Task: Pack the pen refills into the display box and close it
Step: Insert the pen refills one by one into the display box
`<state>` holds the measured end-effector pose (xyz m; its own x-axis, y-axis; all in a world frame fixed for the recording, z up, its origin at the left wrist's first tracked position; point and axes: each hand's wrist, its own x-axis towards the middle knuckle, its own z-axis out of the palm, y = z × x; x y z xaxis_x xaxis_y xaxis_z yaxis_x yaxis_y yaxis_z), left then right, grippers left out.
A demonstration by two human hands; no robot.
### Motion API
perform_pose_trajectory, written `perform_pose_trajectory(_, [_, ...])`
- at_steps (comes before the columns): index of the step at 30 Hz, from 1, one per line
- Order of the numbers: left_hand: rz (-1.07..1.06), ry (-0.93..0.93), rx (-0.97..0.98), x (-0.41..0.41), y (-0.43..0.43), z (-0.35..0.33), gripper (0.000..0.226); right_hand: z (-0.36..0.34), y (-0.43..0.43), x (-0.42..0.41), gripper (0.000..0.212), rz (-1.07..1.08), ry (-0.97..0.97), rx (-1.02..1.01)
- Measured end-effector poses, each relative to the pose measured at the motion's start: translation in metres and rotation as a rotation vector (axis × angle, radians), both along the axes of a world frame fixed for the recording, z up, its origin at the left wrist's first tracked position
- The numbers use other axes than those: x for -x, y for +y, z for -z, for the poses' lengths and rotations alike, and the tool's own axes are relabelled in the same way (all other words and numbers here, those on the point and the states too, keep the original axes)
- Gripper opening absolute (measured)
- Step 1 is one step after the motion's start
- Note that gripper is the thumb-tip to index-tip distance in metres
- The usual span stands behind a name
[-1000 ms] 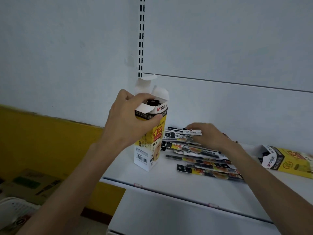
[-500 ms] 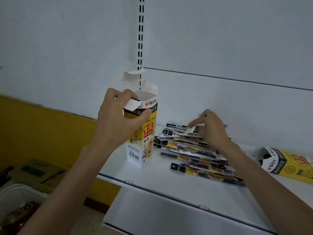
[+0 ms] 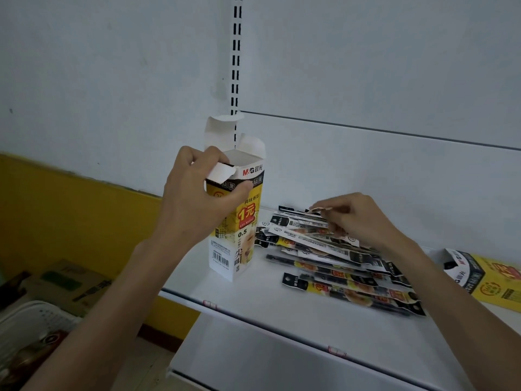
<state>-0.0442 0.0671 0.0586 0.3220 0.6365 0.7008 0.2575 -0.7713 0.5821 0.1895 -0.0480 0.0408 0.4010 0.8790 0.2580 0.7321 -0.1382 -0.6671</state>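
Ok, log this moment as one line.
left hand: steadies upright display box, flaps open | right hand: pinching refill packet atop pile | shelf

display box (image 3: pixel 239 221): "M&G", "1元", "0.5" | second box (image 3: pixel 479 280): "M&G"

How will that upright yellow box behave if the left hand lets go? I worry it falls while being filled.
The display box is tall on a narrow base, so it probably tips easily. Its thin flaps look bendable; likely light card. The left hand grips its top, steadying it.
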Motion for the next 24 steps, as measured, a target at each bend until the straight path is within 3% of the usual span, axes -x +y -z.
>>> perform_pose_trajectory(4, [0.006, 0.003, -0.004, -0.002, -0.001, -0.001, 0.031, 0.003, 0.001, 0.013, 0.032, -0.059, -0.212, 0.376])
perform_pose_trajectory(7, [0.01, 0.003, -0.01, -0.003, -0.001, -0.001, 0.032, 0.004, -0.002, 0.014, 0.03, 0.015, -0.224, 0.331])
perform_pose_trajectory(11, [0.006, 0.007, 0.004, -0.005, -0.001, -0.002, 0.032, 0.009, -0.002, 0.02, 0.044, 0.021, -0.527, 0.453])
perform_pose_trajectory(15, [0.013, 0.018, -0.005, -0.003, -0.002, -0.002, 0.03, 0.006, -0.001, 0.025, 0.039, -0.016, -0.488, 0.393])
perform_pose_trajectory(20, [0.003, 0.023, 0.0, 0.002, -0.001, -0.003, 0.026, -0.004, -0.003, 0.033, 0.035, -0.006, -0.675, 0.353])
perform_pose_trajectory(24, [0.016, 0.039, 0.007, 0.001, -0.003, -0.006, 0.025, -0.001, -0.006, 0.033, 0.042, -0.048, -0.542, 0.46])
